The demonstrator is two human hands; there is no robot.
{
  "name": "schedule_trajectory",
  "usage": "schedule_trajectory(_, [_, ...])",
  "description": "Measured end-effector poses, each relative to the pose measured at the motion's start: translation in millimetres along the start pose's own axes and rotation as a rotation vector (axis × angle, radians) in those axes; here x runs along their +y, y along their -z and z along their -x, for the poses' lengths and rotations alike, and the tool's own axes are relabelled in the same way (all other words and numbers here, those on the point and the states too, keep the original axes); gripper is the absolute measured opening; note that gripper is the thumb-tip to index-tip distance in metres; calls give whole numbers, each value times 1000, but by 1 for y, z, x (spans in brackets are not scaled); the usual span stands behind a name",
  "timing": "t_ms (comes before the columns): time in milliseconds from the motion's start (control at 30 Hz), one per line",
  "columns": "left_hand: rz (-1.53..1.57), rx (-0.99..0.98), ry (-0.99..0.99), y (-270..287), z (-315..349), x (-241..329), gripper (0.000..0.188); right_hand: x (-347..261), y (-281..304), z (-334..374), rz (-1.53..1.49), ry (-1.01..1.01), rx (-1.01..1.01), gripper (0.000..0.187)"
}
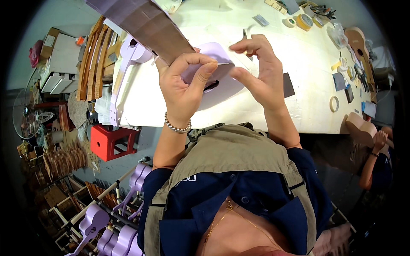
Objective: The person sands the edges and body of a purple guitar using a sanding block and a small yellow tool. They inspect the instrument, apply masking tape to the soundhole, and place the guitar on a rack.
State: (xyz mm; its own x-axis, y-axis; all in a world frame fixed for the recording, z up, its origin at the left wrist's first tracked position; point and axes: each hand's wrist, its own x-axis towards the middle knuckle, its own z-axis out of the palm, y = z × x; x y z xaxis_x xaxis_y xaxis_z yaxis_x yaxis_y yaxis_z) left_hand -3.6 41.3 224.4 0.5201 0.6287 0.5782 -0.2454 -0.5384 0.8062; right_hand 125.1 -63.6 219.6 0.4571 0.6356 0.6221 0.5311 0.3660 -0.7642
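A lilac ukulele [230, 83] lies in front of me on the white table, its dark sound hole partly hidden by my left hand. From that hand a long flat brown piece [156, 34], which looks like the neck covered in tape, runs to the upper left. My left hand [188, 79] is closed around its lower end, thumb pressed to the forefinger by a thin edge over the body. Right of the ukulele, my right hand [258, 66] has its fingers curled about a narrow pale strip [246, 34], like tape. Its thumb stands apart from the fingers.
Another lilac ukulele [132, 53] lies at the table's left, beside wooden necks [90, 64]. Tape rolls [304, 21] and a dark sheet [288, 85] are to the right. A red stool [112, 143] and racked lilac ukuleles [95, 219] stand lower left. A co-worker's hand [380, 140] shows far right.
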Motion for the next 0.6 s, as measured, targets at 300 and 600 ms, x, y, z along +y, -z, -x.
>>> schedule_trajectory(300, [-80, -27, -133, 1, 3, -5, 30, 4, 25, -18, 232, -140, -415, 14])
schedule_trajectory(600, [-32, -95, -109, -1, 4, 3, 28, 9, 15, -37, 574, 156, -695, 15])
